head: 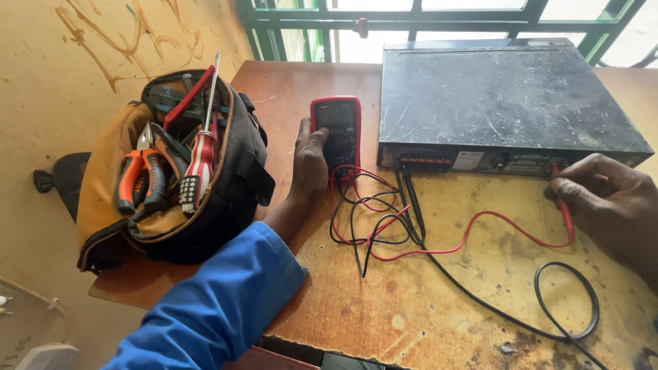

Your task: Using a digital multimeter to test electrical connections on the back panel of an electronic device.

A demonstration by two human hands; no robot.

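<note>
black power cable point(548, 301) loops nearest, in front of the black metal unit point(507, 96), on the worn table point(425, 308). right hand point(610, 205) pinches the red probe point(566, 212) at the unit's rear panel; tip could slip and bridge terminals. tangled leads point(370, 219) may snag. left hand point(310, 161), fingers curled with thumb on the dial, steadies the red multimeter point(337, 130) left of the unit. tool bag point(178, 164) further left, overhanging the edge, could tip.

Your multimeter point(336, 131) is red with a dark face, trailing red and black leads point(384, 226). Your sleeve point(219, 308) is bright blue. The scratched metal box point(504, 96) is black, the tool bag point(171, 171) tan and black, and the table point(425, 301) stained orange-brown.
</note>
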